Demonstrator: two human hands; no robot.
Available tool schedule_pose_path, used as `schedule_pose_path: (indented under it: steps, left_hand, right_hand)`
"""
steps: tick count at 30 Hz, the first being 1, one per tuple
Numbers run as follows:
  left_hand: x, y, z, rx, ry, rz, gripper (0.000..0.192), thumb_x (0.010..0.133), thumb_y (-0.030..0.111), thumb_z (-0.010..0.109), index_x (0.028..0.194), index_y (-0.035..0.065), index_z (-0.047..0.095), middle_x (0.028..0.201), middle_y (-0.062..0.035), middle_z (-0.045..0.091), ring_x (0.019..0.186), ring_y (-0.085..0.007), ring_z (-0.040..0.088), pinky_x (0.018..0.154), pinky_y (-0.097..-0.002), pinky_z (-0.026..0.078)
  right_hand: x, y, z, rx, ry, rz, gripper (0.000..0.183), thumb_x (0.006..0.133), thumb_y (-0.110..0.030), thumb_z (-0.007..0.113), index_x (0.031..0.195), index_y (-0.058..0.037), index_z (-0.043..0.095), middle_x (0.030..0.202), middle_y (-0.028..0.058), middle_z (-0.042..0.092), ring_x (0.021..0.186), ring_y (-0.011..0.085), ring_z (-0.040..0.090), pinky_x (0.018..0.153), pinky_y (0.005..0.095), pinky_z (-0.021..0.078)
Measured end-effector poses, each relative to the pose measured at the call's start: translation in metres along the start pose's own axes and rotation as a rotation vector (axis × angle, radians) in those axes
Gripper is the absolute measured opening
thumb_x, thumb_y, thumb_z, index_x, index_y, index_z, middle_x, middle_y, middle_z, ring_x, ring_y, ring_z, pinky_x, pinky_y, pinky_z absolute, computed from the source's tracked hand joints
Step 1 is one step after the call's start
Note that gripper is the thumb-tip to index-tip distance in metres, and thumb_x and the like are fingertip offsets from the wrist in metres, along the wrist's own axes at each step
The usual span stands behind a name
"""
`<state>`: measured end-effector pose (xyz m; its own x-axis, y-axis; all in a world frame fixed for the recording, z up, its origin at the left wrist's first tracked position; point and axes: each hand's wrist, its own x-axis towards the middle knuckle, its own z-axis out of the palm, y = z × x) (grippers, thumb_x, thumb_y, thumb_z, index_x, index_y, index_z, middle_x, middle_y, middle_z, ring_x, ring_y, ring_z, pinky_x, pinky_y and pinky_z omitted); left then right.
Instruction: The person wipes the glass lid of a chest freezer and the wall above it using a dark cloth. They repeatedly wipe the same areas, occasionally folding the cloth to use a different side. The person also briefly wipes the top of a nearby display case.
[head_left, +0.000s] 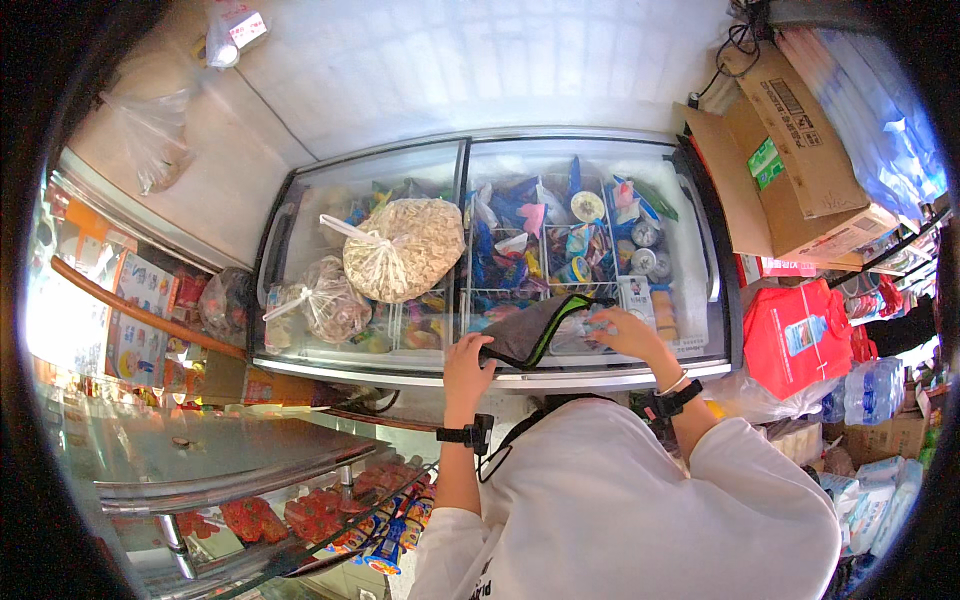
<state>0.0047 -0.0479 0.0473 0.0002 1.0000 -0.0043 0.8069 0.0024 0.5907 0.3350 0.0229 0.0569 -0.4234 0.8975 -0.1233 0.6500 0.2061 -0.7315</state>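
A grey cloth with black and bright green edging lies bent over the glass lid of a chest freezer, near its front rim. My left hand grips the cloth's left corner between fingers and thumb. Close to the cloth's right end is my right hand, its fingers curled over the glass; whether they pinch the edging is not clear. Under the glass, packaged frozen goods fill wire baskets. Left of the cloth, a large tied plastic bag of pale flakes and a smaller tied bag rest on the lid.
On the right stand an opened cardboard box, a red bag and shrink-wrapped water bottles. A glass counter with a metal rail is at lower left, with packaged snacks below. Black cables hang at upper right.
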Motion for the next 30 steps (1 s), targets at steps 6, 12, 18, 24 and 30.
schedule_pose_path:
  steps: [6, 12, 18, 24, 30]
  left_hand:
    - [0.002, -0.005, 0.012, 0.242, 0.120, 0.097, 0.042, 0.077, 0.007, 0.073, 0.116, 0.0155, 0.060, 0.120, -0.0075, 0.056, 0.115, -0.0332, 0.050, 0.096, -0.0446, 0.045]
    - [0.008, 0.004, 0.007, 0.192, 0.053, 0.059, 0.037, 0.079, 0.008, 0.072, 0.113, 0.0144, 0.060, 0.118, -0.0079, 0.056, 0.115, -0.0323, 0.050, 0.096, -0.0440, 0.044]
    - [0.026, 0.032, -0.018, -0.127, -0.167, -0.066, 0.021, 0.081, 0.015, 0.073, 0.098, 0.0076, 0.065, 0.089, -0.0085, 0.064, 0.081, -0.0268, 0.062, 0.074, -0.0379, 0.051]
    - [0.025, 0.014, 0.005, 0.131, -0.071, 0.173, 0.026, 0.073, 0.013, 0.078, 0.095, 0.0175, 0.065, 0.104, -0.0018, 0.058, 0.101, -0.0264, 0.055, 0.081, -0.0413, 0.050]
    - [0.022, 0.011, 0.013, 0.181, -0.059, 0.214, 0.044, 0.066, 0.014, 0.084, 0.104, 0.0196, 0.062, 0.107, -0.0017, 0.054, 0.108, -0.0274, 0.052, 0.085, -0.0410, 0.050]
  right_hand:
    - [0.022, -0.016, 0.012, 0.126, 0.085, -0.012, 0.045, 0.080, -0.016, 0.070, 0.124, -0.0149, 0.058, 0.121, 0.0098, 0.057, 0.112, 0.0311, 0.055, 0.094, 0.0396, 0.0472]
    - [0.044, -0.011, 0.046, -0.288, 0.129, -0.126, 0.059, 0.075, -0.008, 0.070, 0.130, -0.0238, 0.053, 0.138, 0.0055, 0.044, 0.124, 0.0350, 0.041, 0.102, 0.0451, 0.0411]
    - [0.040, -0.011, 0.049, -0.283, 0.164, -0.130, 0.054, 0.076, -0.013, 0.071, 0.126, -0.0236, 0.057, 0.136, 0.0031, 0.048, 0.120, 0.0321, 0.045, 0.101, 0.0430, 0.0423]
    - [0.033, -0.014, 0.051, -0.258, 0.228, -0.115, 0.039, 0.076, -0.014, 0.070, 0.114, -0.0212, 0.061, 0.132, 0.0001, 0.052, 0.119, 0.0276, 0.048, 0.095, 0.0436, 0.0442]
    - [0.031, -0.011, 0.063, -0.196, 0.315, -0.055, 0.028, 0.079, -0.016, 0.066, 0.106, -0.0198, 0.063, 0.131, -0.0002, 0.053, 0.118, 0.0281, 0.048, 0.095, 0.0445, 0.0438]
